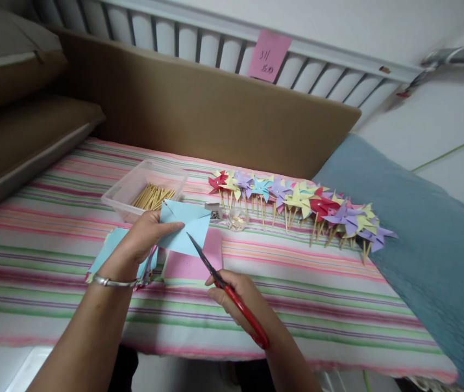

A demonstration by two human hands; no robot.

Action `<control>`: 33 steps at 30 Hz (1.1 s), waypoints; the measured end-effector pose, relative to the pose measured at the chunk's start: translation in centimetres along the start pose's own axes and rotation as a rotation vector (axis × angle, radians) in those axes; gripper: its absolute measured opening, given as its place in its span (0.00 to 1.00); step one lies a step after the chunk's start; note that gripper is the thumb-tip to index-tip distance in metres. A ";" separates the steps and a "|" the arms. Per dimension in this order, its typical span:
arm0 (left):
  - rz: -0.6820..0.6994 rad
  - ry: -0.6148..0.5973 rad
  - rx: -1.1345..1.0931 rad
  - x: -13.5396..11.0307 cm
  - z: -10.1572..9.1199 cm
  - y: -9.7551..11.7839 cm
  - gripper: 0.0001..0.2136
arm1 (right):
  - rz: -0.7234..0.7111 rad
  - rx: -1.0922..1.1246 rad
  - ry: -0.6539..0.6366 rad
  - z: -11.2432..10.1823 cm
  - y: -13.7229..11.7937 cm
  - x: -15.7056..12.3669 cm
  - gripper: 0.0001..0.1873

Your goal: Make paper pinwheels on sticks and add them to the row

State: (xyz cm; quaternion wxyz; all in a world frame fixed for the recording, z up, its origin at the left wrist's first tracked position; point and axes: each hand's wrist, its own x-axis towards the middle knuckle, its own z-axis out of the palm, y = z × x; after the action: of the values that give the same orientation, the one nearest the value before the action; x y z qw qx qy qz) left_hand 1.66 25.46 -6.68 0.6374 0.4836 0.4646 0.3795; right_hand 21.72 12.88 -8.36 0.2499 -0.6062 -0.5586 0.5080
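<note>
Blue paper (186, 231) between left fingers (163, 227); scissors (226, 289) at its edge

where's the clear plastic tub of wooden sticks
In the head view, the clear plastic tub of wooden sticks sits left of centre on the striped cloth, beyond the left hand holding a light blue paper square, left of the colourful paper pinwheels.

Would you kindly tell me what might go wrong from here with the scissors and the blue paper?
1. The scissors point their blade tip at the blue paper, close to the left hand; a slip might nick the thumb.
2. The paper is held up at one side only, so it might bend and the cut wander.
3. The small clear cup of small bits stands just beyond the paper; a nudge could spill it.
</note>
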 end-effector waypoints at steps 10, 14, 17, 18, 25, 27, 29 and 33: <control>-0.032 0.030 -0.057 0.0 0.4 0.3 0.12 | -0.063 -0.072 0.050 0.3 0.7 0.4 0.15; -0.041 0.073 -0.051 0.2 0.4 0.2 0.12 | -0.119 -0.175 0.044 0.1 1.2 0.5 0.12; -0.024 0.105 -0.048 0.5 0.0 0.0 0.13 | -0.090 -0.196 -0.020 -0.4 1.9 0.2 0.15; -0.021 0.113 -0.057 0.6 -0.1 0.0 0.13 | -0.074 -0.185 -0.052 -0.7 2.1 0.0 0.16; -0.055 0.075 -0.103 0.1 -0.4 0.1 0.14 | -0.107 -0.037 -0.001 -2.6 2.7 -0.2 0.17; -0.072 -0.038 -0.047 -0.1 0.1 0.1 0.14 | -0.114 0.118 0.151 -2.5 2.6 0.4 0.18; -0.109 -0.175 0.032 -0.2 1.0 -0.2 0.13 | -0.141 0.310 0.308 -2.1 2.3 1.1 0.22; -0.141 -0.343 0.173 -0.4 3.0 -1.2 0.12 | -0.207 0.474 0.394 -1.7 1.8 1.5 0.21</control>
State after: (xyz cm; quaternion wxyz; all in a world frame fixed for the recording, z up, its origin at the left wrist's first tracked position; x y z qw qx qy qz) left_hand 4.51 24.03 -7.45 0.6884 0.5601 0.4129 0.2047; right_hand 23.76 14.21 -9.82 0.5378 -0.5576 -0.4243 0.4689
